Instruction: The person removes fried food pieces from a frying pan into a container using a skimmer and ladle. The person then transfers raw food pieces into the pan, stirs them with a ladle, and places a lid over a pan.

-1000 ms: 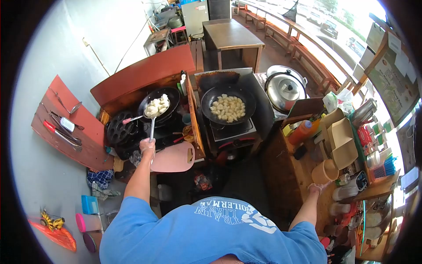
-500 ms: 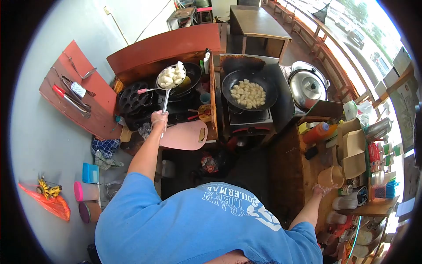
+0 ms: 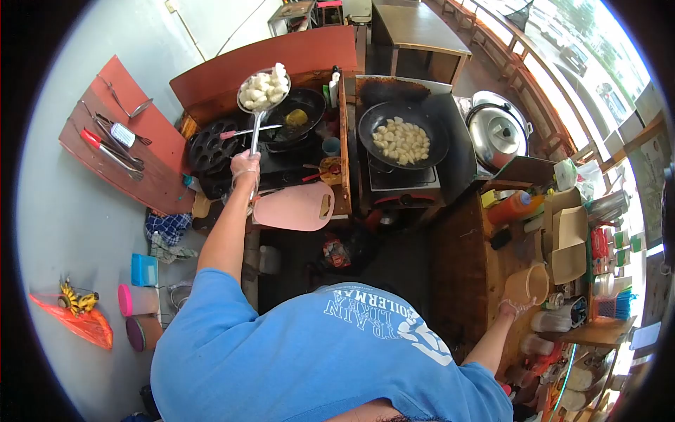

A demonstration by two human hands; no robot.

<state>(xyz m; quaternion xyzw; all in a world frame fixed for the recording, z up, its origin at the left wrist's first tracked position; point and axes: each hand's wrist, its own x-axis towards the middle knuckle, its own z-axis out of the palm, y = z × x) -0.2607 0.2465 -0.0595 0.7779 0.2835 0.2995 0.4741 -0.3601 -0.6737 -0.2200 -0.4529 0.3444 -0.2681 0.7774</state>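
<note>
Many pale chunks (image 3: 264, 88) sit in the ladle (image 3: 256, 128) beyond the left hand (image 3: 245, 169).

From left to right stand the moulded pan (image 3: 209, 149), left wok (image 3: 313, 105), right wok (image 3: 430, 121) with food (image 3: 401, 141) in it, and lidded pot (image 3: 496, 135); the skimmer (image 3: 256, 126), in the left hand (image 3: 245, 167), carries more food; the cutting board (image 3: 292, 209) lies nearer the person (image 3: 302, 352) than the left wok; on the right worktop (image 3: 503, 261), boxes (image 3: 568, 235) stand beyond the bowl (image 3: 526, 283)
</note>
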